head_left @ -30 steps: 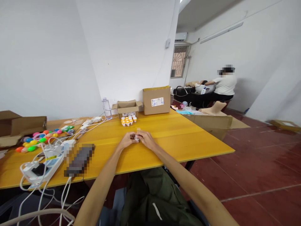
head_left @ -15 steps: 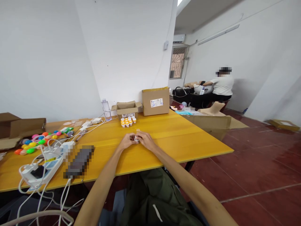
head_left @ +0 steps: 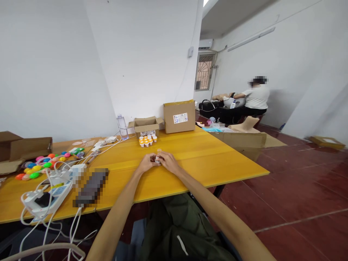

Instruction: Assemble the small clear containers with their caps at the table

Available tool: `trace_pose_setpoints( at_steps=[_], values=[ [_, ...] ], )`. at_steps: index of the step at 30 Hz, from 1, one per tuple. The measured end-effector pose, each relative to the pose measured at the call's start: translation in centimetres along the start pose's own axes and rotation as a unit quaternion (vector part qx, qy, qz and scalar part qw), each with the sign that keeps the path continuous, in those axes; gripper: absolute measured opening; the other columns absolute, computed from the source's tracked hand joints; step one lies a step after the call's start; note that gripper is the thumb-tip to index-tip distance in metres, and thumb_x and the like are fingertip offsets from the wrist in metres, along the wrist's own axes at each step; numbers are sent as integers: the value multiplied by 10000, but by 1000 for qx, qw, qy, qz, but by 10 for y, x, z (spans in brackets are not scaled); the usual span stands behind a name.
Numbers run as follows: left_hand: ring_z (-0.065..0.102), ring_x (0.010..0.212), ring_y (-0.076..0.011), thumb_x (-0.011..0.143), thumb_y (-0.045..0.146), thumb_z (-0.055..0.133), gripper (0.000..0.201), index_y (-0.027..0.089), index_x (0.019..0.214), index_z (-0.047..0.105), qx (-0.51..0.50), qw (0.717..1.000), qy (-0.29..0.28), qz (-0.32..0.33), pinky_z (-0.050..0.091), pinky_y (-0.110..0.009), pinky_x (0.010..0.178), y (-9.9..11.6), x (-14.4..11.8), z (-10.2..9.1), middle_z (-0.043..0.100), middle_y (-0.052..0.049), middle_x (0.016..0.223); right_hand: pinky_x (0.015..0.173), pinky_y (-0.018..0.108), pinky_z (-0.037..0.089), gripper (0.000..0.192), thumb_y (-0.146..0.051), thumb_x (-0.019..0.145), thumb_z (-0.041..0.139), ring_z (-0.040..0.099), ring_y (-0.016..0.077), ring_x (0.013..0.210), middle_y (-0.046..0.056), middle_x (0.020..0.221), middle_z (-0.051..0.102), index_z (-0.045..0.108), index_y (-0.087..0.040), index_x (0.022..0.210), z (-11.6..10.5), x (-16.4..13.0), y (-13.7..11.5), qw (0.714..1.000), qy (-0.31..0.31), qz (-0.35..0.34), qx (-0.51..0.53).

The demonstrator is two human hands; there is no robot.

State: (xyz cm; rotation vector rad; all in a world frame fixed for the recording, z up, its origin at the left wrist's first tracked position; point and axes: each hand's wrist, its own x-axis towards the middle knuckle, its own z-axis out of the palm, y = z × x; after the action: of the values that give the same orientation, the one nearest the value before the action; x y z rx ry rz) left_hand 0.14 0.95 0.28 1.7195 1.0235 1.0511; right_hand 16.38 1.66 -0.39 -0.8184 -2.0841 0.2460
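Note:
My left hand [head_left: 147, 162] and my right hand [head_left: 169, 161] meet over the near half of the table. Between them is a small clear container [head_left: 157, 159] with pale markings; fingers of both hands close round it and cover most of it. Just beyond my fingertips shows a small pale, see-through round piece [head_left: 159, 150], too small to make out. Farther back stands a cluster of small bottles [head_left: 148, 140] with white lids and orange bands.
Behind the bottles are an open cardboard box [head_left: 146, 128], a closed carton [head_left: 179, 117] and a clear bottle [head_left: 122, 127]. To the left lie colourful plastic balls [head_left: 35, 168], a power strip [head_left: 58, 195] with cables, and a blurred dark device [head_left: 91, 188]. Another person [head_left: 257, 98] sits far right.
The whole view has shifted very slightly. Both hands keep their hold on the small clear container, with no other visible movement.

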Motion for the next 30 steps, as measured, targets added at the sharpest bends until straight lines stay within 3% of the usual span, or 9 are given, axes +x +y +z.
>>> trace_pose_setpoints(
  at_steps=[21, 30],
  values=[
    [557, 646, -124, 519, 297, 795, 317, 166, 728, 596, 24, 1000, 10, 6, 457, -262, 657, 5, 0, 3, 613, 27, 684, 620, 246, 414, 34, -219, 811, 630, 609, 165, 707, 23, 789, 684, 628, -219, 778, 0, 1, -7, 998, 16, 51, -21],
    [588, 663, -140, 534, 268, 790, 300, 170, 755, 613, 46, 999, 23, 7, 480, -282, 684, -1, 2, 3, 626, 25, 682, 746, 306, 476, 199, -208, 881, 457, 604, 196, 817, 59, 903, 658, 630, -226, 977, 3, 3, 14, 986, 129, 106, -19]
  ],
)
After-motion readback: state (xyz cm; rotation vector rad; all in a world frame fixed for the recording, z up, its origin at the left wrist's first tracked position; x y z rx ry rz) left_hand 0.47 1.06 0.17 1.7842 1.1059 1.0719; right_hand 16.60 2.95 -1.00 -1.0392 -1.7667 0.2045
